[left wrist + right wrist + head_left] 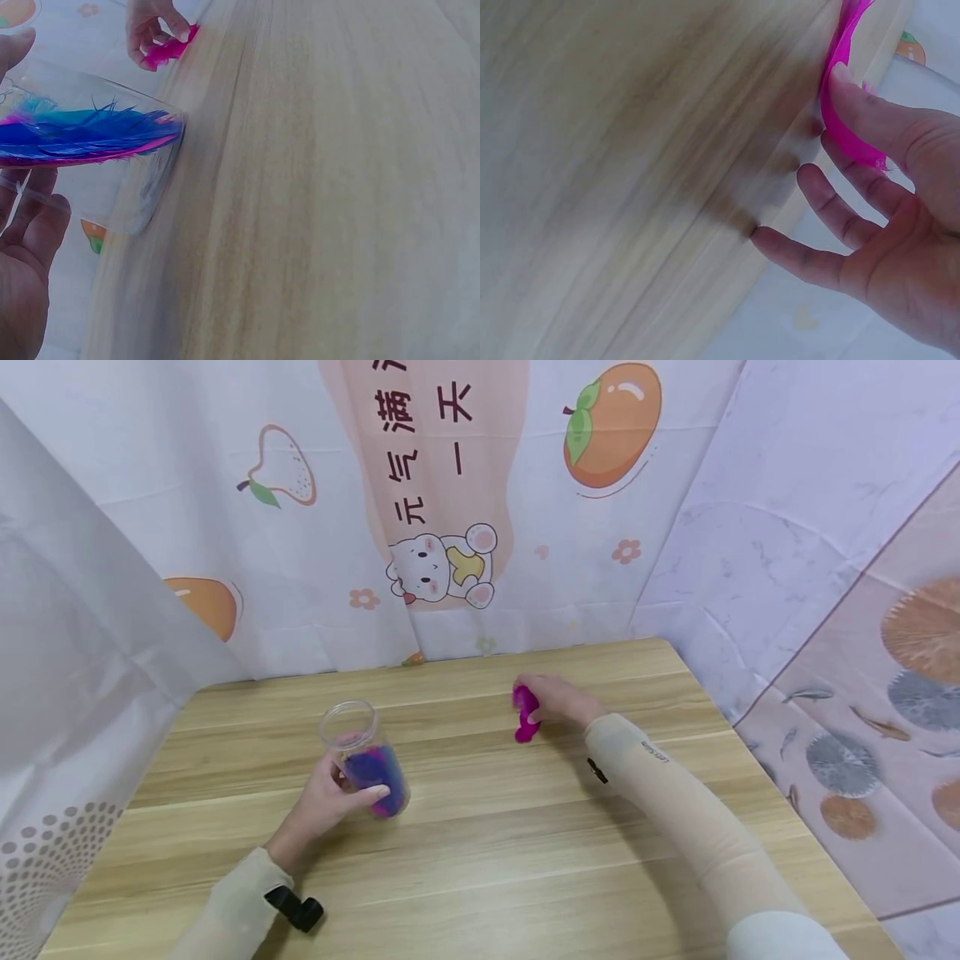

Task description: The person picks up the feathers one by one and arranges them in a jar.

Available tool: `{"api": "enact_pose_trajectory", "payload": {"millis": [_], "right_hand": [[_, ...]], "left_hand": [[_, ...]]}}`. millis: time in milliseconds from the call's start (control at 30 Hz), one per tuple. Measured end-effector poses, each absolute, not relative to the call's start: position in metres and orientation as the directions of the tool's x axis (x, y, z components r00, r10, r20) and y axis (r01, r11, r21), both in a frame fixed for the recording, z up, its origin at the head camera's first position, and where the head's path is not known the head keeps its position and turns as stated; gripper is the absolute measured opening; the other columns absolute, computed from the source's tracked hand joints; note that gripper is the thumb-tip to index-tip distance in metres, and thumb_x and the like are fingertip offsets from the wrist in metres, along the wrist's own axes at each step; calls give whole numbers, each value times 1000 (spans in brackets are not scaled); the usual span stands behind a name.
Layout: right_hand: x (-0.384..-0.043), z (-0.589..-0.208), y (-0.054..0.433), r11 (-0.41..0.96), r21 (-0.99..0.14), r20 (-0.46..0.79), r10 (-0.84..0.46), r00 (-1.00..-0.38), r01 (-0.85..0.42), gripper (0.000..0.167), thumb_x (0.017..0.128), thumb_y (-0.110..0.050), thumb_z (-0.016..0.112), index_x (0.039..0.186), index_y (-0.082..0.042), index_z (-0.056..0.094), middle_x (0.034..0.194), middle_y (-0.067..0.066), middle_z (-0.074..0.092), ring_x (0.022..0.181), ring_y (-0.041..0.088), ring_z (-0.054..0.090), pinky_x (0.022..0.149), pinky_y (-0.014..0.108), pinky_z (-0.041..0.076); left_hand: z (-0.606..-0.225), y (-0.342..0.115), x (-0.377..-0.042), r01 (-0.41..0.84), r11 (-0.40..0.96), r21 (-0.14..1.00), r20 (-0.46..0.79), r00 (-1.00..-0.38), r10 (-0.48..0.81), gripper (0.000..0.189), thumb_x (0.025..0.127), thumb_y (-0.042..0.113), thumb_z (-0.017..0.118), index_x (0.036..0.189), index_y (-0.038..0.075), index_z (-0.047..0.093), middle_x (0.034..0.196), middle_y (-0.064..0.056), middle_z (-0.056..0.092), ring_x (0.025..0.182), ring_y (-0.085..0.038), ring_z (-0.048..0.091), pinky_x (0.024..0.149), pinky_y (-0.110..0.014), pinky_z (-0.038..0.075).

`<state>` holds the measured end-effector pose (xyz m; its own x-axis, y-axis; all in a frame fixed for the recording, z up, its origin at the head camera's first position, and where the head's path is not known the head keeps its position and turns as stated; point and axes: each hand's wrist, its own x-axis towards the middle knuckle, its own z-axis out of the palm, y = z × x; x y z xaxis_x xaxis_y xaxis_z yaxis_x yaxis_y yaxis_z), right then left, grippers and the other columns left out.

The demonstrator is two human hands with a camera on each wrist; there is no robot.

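A clear plastic jar (351, 727) with an open mouth stands tilted at the left of the table, and my left hand (330, 799) grips it round the side. Blue, teal and pink feathers (90, 135) lie inside the jar, as the left wrist view shows. Farther right, near the back of the table, my right hand (558, 697) pinches a magenta feather (526, 714) between thumb and index finger. In the right wrist view the feather (840, 112) bends along the thumb, while the other fingertips touch or nearly touch the wood.
The wooden table (465, 860) ends at a patterned curtain (315, 593) along its back edge. More hanging cloth (847, 693) borders the right side. A black strap (294, 907) sits on the left wrist.
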<state>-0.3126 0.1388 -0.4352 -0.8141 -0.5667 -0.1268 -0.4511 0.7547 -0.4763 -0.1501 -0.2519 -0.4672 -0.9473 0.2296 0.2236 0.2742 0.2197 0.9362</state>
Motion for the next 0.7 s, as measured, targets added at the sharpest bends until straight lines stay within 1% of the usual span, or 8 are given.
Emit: {"api": "enact_pose_trajectory", "payload": {"millis": [100,300,467,700], "right_hand": [[-313,-434,137,752,-470,-129,-576,-807,-462,47,84,2,80,125,-6,59,116,10,65,113,29,60,101,42,48],[-313,-435,137,755,-450,-135,-585,-800,-476,54,84,1,80,132,-4,56,119,13,65,116,31,60,103,43,48],[-313,-434,136,761,-439,-141,-584,-799,-478,59,86,1,78,138,-3,53,125,16,63,120,34,59,105,46,46],[-314,-437,135,772,-452,-165,-565,-809,-447,60,87,3,76,140,-5,51,128,17,62,122,34,58,107,46,45]], "left_hand": [[-468,-253,-151,274,208,939,224,-946,232,73,82,-5,80,143,0,42,126,-12,64,113,-18,64,93,-27,52],[-467,-253,-151,277,205,939,226,-944,242,72,81,-5,81,143,0,43,126,-12,64,112,-19,64,93,-27,53],[-466,-253,-151,285,200,937,233,-940,249,72,82,-6,80,142,-4,42,125,-13,65,111,-20,64,93,-27,52],[-468,-254,-152,297,200,934,242,-935,258,71,83,-6,79,143,0,43,127,-14,64,113,-19,63,94,-27,51]]}}
